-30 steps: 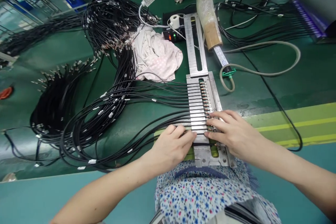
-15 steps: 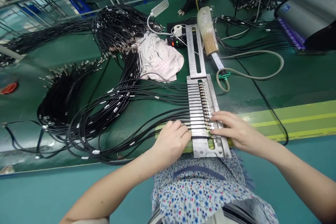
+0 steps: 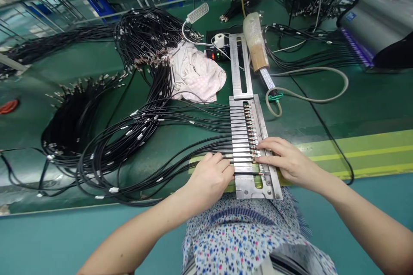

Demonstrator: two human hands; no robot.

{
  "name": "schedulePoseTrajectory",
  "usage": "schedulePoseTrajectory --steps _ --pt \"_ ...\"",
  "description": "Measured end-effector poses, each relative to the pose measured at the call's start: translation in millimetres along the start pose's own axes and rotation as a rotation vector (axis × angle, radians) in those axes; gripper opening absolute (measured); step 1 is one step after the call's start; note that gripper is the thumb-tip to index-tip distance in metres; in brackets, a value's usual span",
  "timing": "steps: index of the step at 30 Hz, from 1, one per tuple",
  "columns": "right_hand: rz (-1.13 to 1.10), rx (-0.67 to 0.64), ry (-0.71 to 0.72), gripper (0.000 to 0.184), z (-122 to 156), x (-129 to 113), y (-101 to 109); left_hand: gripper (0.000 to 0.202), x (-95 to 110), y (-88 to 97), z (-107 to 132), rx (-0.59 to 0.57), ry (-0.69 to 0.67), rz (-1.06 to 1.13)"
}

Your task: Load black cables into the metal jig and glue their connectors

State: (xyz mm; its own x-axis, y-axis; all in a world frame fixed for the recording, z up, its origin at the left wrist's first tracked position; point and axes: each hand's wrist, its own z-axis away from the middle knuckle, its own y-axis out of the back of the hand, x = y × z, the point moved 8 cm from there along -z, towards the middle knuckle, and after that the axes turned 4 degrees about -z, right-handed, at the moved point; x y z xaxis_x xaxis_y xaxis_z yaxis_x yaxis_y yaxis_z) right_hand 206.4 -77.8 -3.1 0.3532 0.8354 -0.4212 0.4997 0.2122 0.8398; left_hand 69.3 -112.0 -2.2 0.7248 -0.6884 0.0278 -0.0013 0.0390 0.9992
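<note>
A long metal fixture (image 3: 270,182) lies in front of me, with a row of black cables (image 3: 200,114) slotted across it and copper connector tips (image 3: 250,122) lined up on its right side. My left hand (image 3: 209,178) is curled at the fixture's left edge, fingers pinched on a black cable near the lowest slots. My right hand (image 3: 287,159) rests on the fixture's right side, fingers pressed together on the connector ends of the near cables.
Large bundles of black cables (image 3: 97,137) cover the green mat to the left. Behind the fixture lie a crumpled pink cloth (image 3: 196,73), a small LED lamp (image 3: 197,12), a black box with lights (image 3: 216,51), a wrapped tool (image 3: 254,41) with a grey hose (image 3: 322,94), and a grey machine (image 3: 371,25).
My left hand has slid slightly left off the fixture onto the cables. My right hand has stayed on the connector ends. The view has shifted a little.
</note>
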Motion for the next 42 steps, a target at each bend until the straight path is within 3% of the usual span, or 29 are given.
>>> schedulePoseTrajectory --steps 10,15,21,25,30,37,42 --pt "-0.143 0.087 -0.037 0.047 0.3 1.6 13.0 0.010 -11.6 0.6 -3.0 -0.161 0.126 0.153" --pt "-0.015 -0.020 -0.032 0.040 3.8 -5.0 4.4 0.010 -5.2 0.3 -0.8 -0.230 0.106 0.210" --pt "0.144 -0.054 -0.049 0.033 2.7 -4.7 -6.7 0.015 -14.2 0.6 2.7 -0.191 0.151 0.320" --pt "0.059 -0.013 -0.075 0.038 1.4 -4.2 0.6 0.019 -23.1 -3.7 3.1 -0.213 0.235 0.226" --pt "-0.148 0.108 -0.127 0.048 5.8 -4.8 19.4 0.019 -18.1 -8.2 2.0 -0.229 0.214 0.049" --pt "-0.028 0.041 -0.134 0.039 16.6 -21.0 8.1 0.017 -11.4 -7.9 -2.0 -0.198 0.165 -0.031" --pt "-0.071 0.049 -0.121 0.029 16.5 -37.0 8.9 0.017 -9.8 -2.9 -4.4 -0.231 0.117 -0.023"
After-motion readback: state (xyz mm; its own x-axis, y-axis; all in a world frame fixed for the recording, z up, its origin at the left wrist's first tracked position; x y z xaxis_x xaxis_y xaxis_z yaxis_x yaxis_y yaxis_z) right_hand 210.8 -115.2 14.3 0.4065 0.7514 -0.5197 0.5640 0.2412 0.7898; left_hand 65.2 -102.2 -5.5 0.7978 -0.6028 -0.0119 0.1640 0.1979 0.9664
